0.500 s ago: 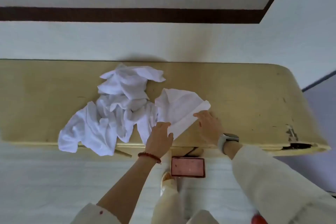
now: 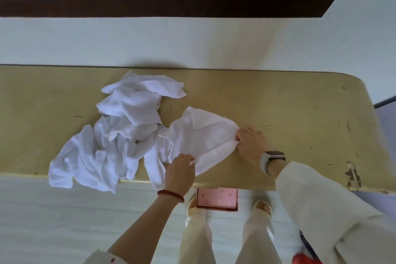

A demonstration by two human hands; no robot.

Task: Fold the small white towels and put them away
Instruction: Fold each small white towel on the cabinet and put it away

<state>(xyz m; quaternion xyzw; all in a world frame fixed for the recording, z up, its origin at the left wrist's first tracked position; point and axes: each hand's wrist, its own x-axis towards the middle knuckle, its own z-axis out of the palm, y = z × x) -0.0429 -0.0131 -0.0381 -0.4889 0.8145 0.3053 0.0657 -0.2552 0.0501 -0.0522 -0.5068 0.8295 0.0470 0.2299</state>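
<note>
Left hand [image 2: 180, 170] and right hand [image 2: 249, 141] each pinch an end of one small white towel [image 2: 205, 135], half-folded | on the bench [image 2: 300, 113] near its front edge | unfolded pile [image 2: 111, 135] waits just beside | none visibly put away.

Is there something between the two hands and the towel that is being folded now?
No, nothing is between them. The left hand pinches the near-left end of the towel being folded, and the right hand pinches its right end. The pile of unfolded towels lies beside it on the left, on the table.
</note>
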